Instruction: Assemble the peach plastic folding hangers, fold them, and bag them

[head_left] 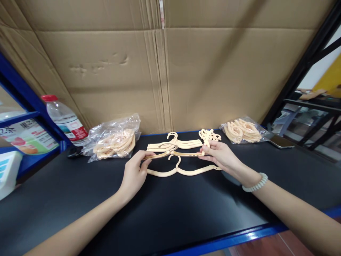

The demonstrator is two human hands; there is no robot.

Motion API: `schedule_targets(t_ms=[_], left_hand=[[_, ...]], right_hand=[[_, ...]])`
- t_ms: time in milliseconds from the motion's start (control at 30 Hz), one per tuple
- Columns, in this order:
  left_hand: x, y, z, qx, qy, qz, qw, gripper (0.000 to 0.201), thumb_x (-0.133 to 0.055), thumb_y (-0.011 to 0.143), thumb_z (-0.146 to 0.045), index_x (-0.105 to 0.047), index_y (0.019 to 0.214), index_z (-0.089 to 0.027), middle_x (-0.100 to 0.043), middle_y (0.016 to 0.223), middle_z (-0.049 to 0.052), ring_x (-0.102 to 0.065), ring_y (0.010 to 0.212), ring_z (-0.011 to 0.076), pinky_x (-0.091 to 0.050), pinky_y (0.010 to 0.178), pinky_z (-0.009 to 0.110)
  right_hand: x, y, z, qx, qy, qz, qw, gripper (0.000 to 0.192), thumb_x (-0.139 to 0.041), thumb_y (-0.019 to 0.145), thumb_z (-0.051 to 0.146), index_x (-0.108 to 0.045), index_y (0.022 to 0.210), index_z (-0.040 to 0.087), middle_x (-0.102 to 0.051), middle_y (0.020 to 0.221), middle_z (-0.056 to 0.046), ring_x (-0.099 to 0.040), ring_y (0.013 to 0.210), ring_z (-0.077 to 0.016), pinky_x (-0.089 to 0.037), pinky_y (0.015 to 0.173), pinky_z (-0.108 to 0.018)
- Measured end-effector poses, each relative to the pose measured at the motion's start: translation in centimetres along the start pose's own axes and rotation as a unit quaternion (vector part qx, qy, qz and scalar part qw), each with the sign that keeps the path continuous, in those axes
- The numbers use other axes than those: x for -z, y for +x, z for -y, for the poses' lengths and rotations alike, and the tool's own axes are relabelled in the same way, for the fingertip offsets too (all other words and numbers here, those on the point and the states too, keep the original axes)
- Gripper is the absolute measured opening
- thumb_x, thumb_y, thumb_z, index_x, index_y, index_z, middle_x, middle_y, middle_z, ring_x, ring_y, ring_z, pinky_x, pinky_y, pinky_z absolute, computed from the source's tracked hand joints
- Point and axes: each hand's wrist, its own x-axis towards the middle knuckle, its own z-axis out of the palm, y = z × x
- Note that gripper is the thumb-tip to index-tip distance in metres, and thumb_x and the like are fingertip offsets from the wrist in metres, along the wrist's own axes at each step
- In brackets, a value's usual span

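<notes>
Both my hands hold one cream plastic hanger [174,154] just above the black table top [170,209]. My left hand [135,172] pinches its left end, and my right hand [220,156] pinches its right end. A second cream hanger [183,171] lies flat on the table right under it, between my hands. Behind them sits a small stack of the same hangers [174,143]. A little pile of small cream clips [209,135] lies by my right fingertips.
A clear bag of cream parts [115,142] lies at the back left, another bag [242,131] at the back right. A water bottle [65,121] stands at the far left by a blue shelf post. A phone [281,141] lies at the right. Cardboard [170,71] walls the back.
</notes>
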Motion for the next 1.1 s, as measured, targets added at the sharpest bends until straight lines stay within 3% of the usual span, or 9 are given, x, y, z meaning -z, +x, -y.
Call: schedule_targets(t_ms=[333, 500, 600, 700, 800, 900, 1000, 1100], left_hand=[[0.0, 0.0, -0.2, 0.013, -0.006, 0.005, 1.000, 0.017, -0.046, 0.085, -0.023, -0.062, 0.092, -0.019, -0.068, 0.092, 0.004, -0.064, 0.088, 0.0205, -0.050, 0.078, 0.031], [-0.1, -0.1, -0.6, 0.018, -0.021, 0.018, 0.999, 0.019, -0.045, 0.086, -0.025, -0.061, 0.095, -0.019, -0.068, 0.095, 0.005, -0.064, 0.090, 0.0214, -0.050, 0.080, 0.033], [-0.1, -0.2, -0.6, 0.025, -0.049, 0.044, 0.998, 0.020, -0.046, 0.088, -0.030, -0.060, 0.098, -0.019, -0.067, 0.099, 0.006, -0.064, 0.093, 0.0215, -0.050, 0.081, 0.033], [0.1, -0.1, -0.8, 0.025, -0.049, 0.097, 0.994, 0.024, -0.046, 0.089, -0.034, -0.055, 0.107, -0.019, -0.066, 0.093, 0.005, -0.065, 0.081, 0.0189, -0.051, 0.072, 0.029], [1.0, 0.3, -1.2, -0.013, 0.016, 0.140, 0.990, 0.021, -0.044, 0.091, -0.032, -0.053, 0.107, -0.021, -0.064, 0.083, 0.001, -0.062, 0.071, 0.0165, -0.048, 0.065, 0.027], [2.5, 0.9, -1.7, -0.063, 0.108, 0.169, 0.978, 0.018, -0.041, 0.094, -0.030, -0.053, 0.104, -0.022, -0.065, 0.092, 0.002, -0.063, 0.076, 0.0176, -0.046, 0.068, 0.028], [3.8, 1.5, -2.0, -0.117, 0.189, 0.204, 0.953, 0.018, -0.037, 0.095, -0.026, -0.053, 0.101, -0.020, -0.064, 0.095, 0.005, -0.062, 0.076, 0.0189, -0.046, 0.066, 0.029], [4.8, 1.8, -2.0, -0.180, 0.219, 0.220, 0.933, 0.019, -0.036, 0.095, -0.022, -0.055, 0.099, -0.019, -0.059, 0.097, 0.007, -0.060, 0.075, 0.0177, -0.046, 0.066, 0.028]], right_hand=[[-0.8, 0.0, -0.1, 0.059, -0.052, -0.071, 0.994, 0.044, -0.087, 0.046, 0.044, -0.055, 0.058, 0.015, -0.058, 0.060, 0.002, -0.063, 0.062, -0.0139, -0.062, 0.065, -0.032], [-0.8, 0.1, 0.0, 0.120, -0.067, -0.110, 0.984, 0.044, -0.085, 0.049, 0.044, -0.055, 0.062, 0.016, -0.055, 0.067, 0.002, -0.058, 0.061, -0.0112, -0.062, 0.058, -0.030], [-0.6, 0.2, -0.1, 0.135, -0.066, -0.105, 0.983, 0.040, -0.084, 0.054, 0.042, -0.057, 0.065, 0.015, -0.055, 0.072, 0.001, -0.058, 0.067, -0.0121, -0.063, 0.061, -0.030], [-0.5, 0.2, -0.2, 0.135, -0.063, -0.086, 0.985, 0.036, -0.082, 0.059, 0.041, -0.058, 0.068, 0.015, -0.056, 0.075, 0.000, -0.058, 0.070, -0.0123, -0.062, 0.065, -0.030], [-0.5, 0.0, 0.4, 0.123, -0.052, -0.054, 0.990, 0.033, -0.080, 0.064, 0.042, -0.059, 0.072, 0.017, -0.058, 0.077, 0.000, -0.060, 0.075, -0.0136, -0.061, 0.068, -0.030], [0.2, -0.1, 1.8, 0.121, -0.038, -0.042, 0.991, 0.029, -0.076, 0.068, 0.044, -0.062, 0.077, 0.020, -0.061, 0.081, 0.000, -0.060, 0.079, -0.0137, -0.058, 0.067, -0.026], [1.8, 0.1, 3.5, 0.105, -0.035, -0.038, 0.993, 0.028, -0.076, 0.068, 0.045, -0.065, 0.074, 0.020, -0.062, 0.080, 0.000, -0.058, 0.072, -0.0114, -0.053, 0.057, -0.020], [3.9, 0.5, 4.8, 0.060, -0.078, 0.020, 0.995, 0.026, -0.079, 0.065, 0.040, -0.069, 0.075, 0.019, -0.061, 0.070, -0.001, -0.057, 0.062, -0.0105, -0.051, 0.052, -0.021]])
